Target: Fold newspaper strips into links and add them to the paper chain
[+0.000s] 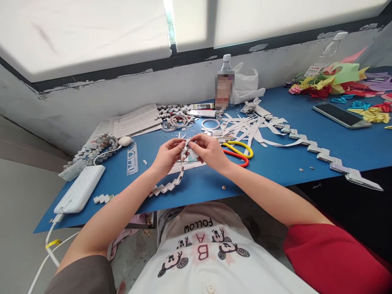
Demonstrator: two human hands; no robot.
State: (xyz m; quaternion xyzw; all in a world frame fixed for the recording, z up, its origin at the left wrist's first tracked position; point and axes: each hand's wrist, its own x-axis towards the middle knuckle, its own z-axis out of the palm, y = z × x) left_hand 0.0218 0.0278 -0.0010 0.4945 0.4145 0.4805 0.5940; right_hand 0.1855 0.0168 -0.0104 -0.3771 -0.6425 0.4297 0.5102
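Both hands meet above the middle of the blue table (196, 185). Between their fingertips is the upper end of a zigzag chain of folded newspaper (168, 187), which hangs down and curves left onto the table, passing behind my left forearm. My left hand (168, 157) pinches the chain from the left side. From the right, my right hand (210, 151) has its thumb and finger closed on the same end; the exact fold is too small to make out. Scissors with one yellow and one red handle (251, 152) lie just beyond my right wrist.
A white power bank (80, 190) with cables and a clear ruler (132, 160) lie left. Cut paper strips (248, 130), tape rings (210, 124) and a bottle (225, 85) are behind my hands. Another paper chain (324, 156), a phone (340, 116) and coloured paper pieces (369, 112) lie right.
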